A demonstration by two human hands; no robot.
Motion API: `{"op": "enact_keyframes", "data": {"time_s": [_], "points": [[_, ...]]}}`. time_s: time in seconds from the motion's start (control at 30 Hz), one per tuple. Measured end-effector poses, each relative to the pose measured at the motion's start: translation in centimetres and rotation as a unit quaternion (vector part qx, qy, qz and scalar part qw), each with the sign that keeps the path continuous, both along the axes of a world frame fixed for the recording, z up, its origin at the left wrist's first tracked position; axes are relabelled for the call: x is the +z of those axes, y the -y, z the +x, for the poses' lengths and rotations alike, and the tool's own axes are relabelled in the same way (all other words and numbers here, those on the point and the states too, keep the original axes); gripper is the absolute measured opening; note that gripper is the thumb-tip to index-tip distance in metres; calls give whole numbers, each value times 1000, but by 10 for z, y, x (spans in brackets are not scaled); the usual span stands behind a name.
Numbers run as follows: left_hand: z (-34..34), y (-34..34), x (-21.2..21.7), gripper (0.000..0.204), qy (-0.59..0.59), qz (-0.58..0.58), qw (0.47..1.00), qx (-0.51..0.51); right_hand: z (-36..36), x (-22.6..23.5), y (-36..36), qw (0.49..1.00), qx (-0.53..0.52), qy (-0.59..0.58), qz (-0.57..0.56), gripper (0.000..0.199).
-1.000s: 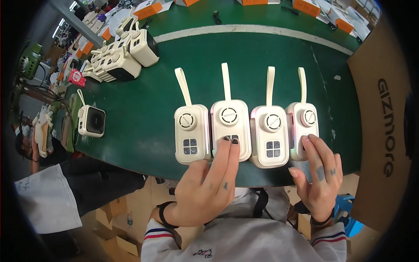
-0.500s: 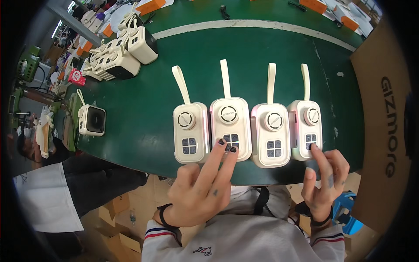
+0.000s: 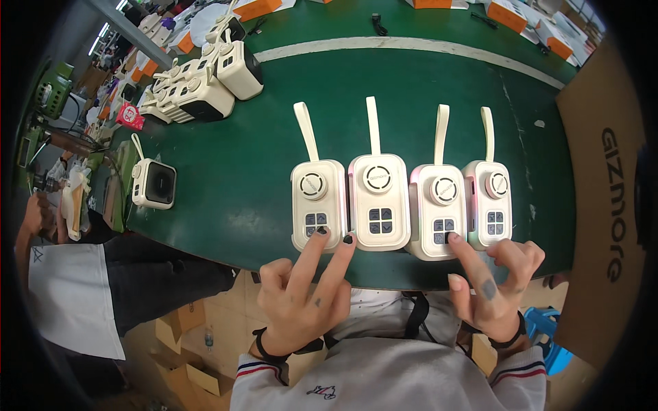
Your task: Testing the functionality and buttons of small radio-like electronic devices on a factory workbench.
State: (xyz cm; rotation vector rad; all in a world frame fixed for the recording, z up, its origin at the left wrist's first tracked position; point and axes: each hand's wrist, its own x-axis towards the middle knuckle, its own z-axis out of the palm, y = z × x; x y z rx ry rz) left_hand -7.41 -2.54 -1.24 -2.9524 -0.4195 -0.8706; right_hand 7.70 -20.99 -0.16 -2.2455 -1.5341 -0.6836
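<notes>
Fingers outstretched and clasping nothing, our left hand (image 3: 301, 301) and our right hand (image 3: 490, 294) reach up to a row of four cream devices lined up near the front edge of a green table (image 3: 233, 178). At far left, a co-worker in a white top (image 3: 79, 294) and dark trousers (image 3: 154, 281) is partly in view beside us. On the tabletop, a small red packet (image 3: 130, 116), a lone cream device with a dark face (image 3: 154, 183) and a cluster of similar units (image 3: 199, 92) follow in turn. In our row, the first device (image 3: 319, 205) takes one of our left fingertips at its dark button pad, while a second finger points at the narrow gap beside it. Just right stands the second device (image 3: 379, 201), its four buttons uncovered. On the third device (image 3: 444, 211), one right fingertip meets the lower right button. Next to it is the fourth device (image 3: 495, 205), strap loop pointing away from us like the others. Beyond, a blue stool (image 3: 548, 335) shows below the table, near a large brown carton (image 3: 582, 171) at far right
</notes>
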Motion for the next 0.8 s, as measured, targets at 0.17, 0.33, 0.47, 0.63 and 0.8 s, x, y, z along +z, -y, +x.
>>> {"op": "enact_keyframes", "data": {"time_s": [0.17, 0.33, 0.47, 0.63, 0.8], "points": [[-1, 1, -5, 54, 20, -23, 1000, -2, -9, -2, 1, 1000, -18, -1, -15, 36], [-1, 2, -5, 51, 24, -29, 999, -8, -15, -9, 1, 999, -49, -10, -12, 41], [-9, -2, -11, 47, 58, -19, 998, 2, -14, -9, 2, 998, -55, -8, 6, 40], [-12, -3, -12, 48, 50, -19, 998, 27, -19, -10, 5, 992, -124, -27, -28, 41], [-3, 2, -3, 59, 9, -29, 999, 20, -26, -4, -2, 991, -121, -48, -41, 40]]}}
